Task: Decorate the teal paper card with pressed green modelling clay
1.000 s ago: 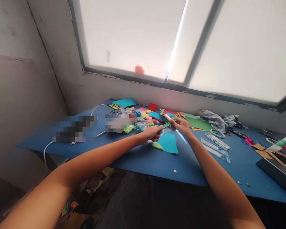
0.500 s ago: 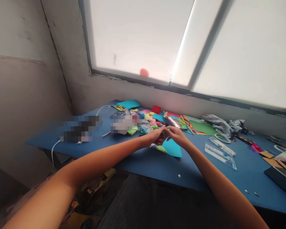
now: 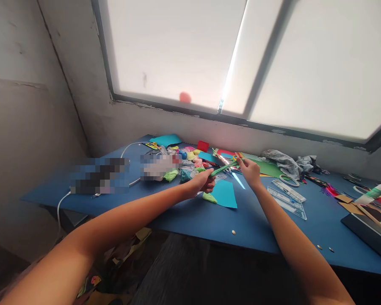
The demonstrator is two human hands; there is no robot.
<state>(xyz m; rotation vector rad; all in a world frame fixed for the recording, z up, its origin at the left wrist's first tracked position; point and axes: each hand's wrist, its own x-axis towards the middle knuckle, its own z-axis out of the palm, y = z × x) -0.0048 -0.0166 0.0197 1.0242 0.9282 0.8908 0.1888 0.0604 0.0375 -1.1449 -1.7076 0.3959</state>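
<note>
Centre of the frame, and a green strip (image 3: 225, 167) spans the gap between two hands! The left hand (image 3: 203, 183) has its fingers curled tight around the lower-left end; the right hand (image 3: 249, 169), up and to the right, pinches the other. Below them, a light-blue sheet (image 3: 226, 197) lies on the blue table (image 3: 184, 220), a lime-green lump (image 3: 209, 198) at its left edge. Right of centre, clear plastic pieces (image 3: 287, 204) lie near a white ring (image 3: 289, 184)!
</note>
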